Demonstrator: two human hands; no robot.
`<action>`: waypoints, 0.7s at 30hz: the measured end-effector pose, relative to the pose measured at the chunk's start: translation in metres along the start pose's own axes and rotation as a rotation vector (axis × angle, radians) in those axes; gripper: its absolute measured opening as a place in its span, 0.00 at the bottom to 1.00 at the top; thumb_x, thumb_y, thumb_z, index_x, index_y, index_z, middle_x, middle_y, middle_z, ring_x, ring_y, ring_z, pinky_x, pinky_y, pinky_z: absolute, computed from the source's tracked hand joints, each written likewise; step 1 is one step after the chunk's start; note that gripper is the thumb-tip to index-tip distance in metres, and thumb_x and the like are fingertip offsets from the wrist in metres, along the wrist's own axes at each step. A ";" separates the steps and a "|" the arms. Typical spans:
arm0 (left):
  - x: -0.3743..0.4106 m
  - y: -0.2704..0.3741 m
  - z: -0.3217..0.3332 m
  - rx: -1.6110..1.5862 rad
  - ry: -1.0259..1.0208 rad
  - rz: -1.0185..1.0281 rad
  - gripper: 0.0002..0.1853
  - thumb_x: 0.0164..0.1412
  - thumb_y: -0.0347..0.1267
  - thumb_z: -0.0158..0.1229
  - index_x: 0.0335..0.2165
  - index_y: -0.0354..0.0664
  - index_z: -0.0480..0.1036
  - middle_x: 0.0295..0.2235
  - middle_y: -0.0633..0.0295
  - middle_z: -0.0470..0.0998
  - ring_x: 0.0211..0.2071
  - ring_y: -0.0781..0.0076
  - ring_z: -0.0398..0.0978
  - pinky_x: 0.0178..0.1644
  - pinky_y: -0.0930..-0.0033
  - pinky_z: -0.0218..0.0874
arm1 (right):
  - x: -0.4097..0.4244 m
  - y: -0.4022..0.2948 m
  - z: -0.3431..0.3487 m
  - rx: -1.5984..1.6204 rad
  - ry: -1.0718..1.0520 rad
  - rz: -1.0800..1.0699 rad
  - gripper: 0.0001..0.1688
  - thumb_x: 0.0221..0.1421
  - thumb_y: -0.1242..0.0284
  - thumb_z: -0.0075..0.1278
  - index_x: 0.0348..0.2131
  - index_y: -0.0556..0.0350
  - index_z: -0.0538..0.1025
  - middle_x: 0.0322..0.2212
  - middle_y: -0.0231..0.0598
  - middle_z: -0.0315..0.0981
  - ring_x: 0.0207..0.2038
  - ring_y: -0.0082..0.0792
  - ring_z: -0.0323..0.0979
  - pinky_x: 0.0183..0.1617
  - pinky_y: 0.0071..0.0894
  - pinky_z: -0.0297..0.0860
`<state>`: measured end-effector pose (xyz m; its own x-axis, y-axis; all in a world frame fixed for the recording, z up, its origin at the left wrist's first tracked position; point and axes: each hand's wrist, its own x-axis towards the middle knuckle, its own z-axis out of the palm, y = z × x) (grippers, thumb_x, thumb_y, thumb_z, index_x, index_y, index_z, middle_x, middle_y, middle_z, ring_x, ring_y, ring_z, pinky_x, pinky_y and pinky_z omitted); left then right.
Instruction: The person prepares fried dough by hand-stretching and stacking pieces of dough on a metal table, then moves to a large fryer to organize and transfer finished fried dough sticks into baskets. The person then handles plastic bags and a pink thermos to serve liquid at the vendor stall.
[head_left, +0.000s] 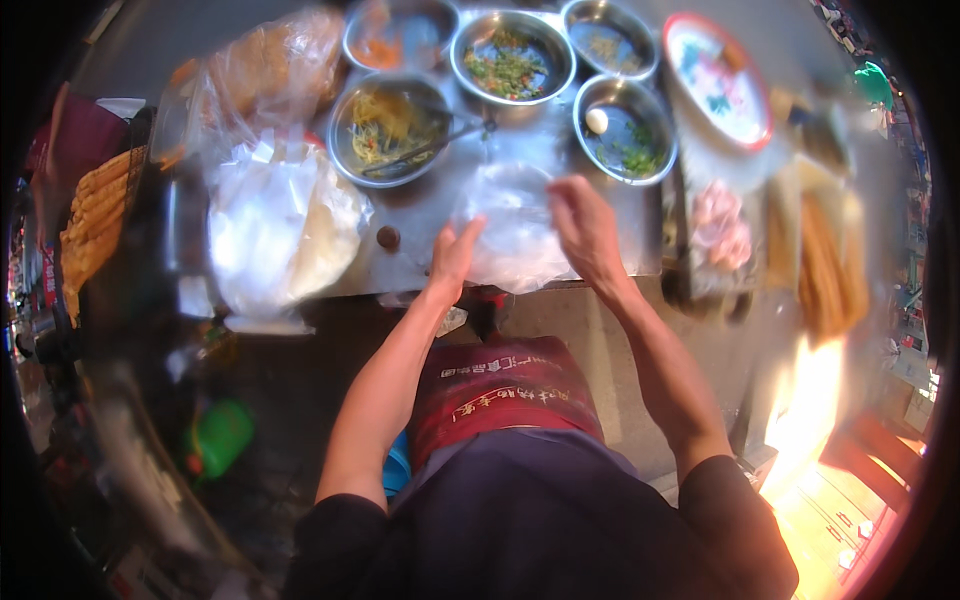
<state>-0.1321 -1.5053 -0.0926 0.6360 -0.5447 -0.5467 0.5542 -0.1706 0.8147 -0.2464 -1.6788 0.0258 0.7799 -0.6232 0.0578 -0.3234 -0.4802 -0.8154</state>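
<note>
A clear plastic bag (514, 225), blurred, lies on the metal tabletop (405, 274) and hangs slightly over its front edge. At the bag's left side is my left hand (454, 259), its thumb and a finger pointing away from me. My right hand (585, 229) is at the other side, fingers curled and smeared by motion. Whether either hand pinches the plastic cannot be made out. Beyond the bag stands a steel bowl of shredded food (386, 131) with tongs (431, 150) resting across it. Another steel bowl (626, 161) holds a white egg (597, 121) and chopped greens.
More bowls, one with chopped vegetables (506, 67), line the back. Large plastic bags (277, 217) crowd the left side. A red-rimmed enamel tray (716, 82), pink raw pieces (721, 225) and brown long sticks (825, 255) are at right. Fried dough (97, 225) hangs far left.
</note>
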 end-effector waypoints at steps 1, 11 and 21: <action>-0.002 -0.004 0.001 0.001 -0.008 0.050 0.35 0.61 0.48 0.62 0.56 0.33 0.68 0.45 0.55 0.78 0.41 0.70 0.75 0.41 0.66 0.68 | 0.018 -0.016 0.007 -0.086 -0.217 -0.071 0.09 0.59 0.77 0.49 0.40 0.60 0.77 0.32 0.55 0.80 0.31 0.54 0.79 0.37 0.49 0.74; 0.021 0.010 -0.025 0.346 0.225 -0.196 0.23 0.66 0.50 0.57 0.49 0.46 0.72 0.35 0.51 0.82 0.36 0.53 0.81 0.38 0.51 0.71 | 0.028 0.122 0.098 -0.567 -0.682 -0.126 0.26 0.64 0.66 0.45 0.54 0.68 0.66 0.35 0.66 0.78 0.36 0.62 0.79 0.43 0.57 0.75; 0.072 0.000 0.001 1.414 0.350 0.563 0.09 0.62 0.35 0.58 0.36 0.40 0.76 0.32 0.50 0.80 0.38 0.45 0.77 0.43 0.50 0.68 | 0.029 0.127 0.096 -0.731 -0.824 -0.209 0.40 0.60 0.55 0.52 0.60 0.68 0.64 0.41 0.61 0.78 0.44 0.55 0.78 0.53 0.48 0.72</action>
<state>-0.0867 -1.5460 -0.1316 0.7803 -0.6248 0.0277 -0.5980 -0.7324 0.3254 -0.2134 -1.6990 -0.1311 0.8847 -0.0191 -0.4659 -0.1702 -0.9435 -0.2845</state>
